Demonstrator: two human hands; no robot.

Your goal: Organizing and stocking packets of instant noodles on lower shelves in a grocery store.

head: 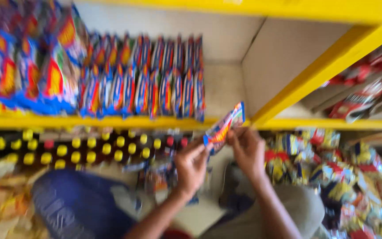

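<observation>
Both hands, left [192,164] and right [247,150], pinch one packet [223,127] by its lower edge, tilted upright just below the shelf [111,122], apparently to match the standing row of packets [142,84] there.

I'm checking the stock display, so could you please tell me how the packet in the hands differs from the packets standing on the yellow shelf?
The held packet is single, tilted, and gripped by the left hand and right hand in front of the shelf edge. The shelved packets stand upright, packed in rows, untouched, on the yellow shelf. Both show similar blue, red and yellow colouring; blur hides finer detail.
</observation>
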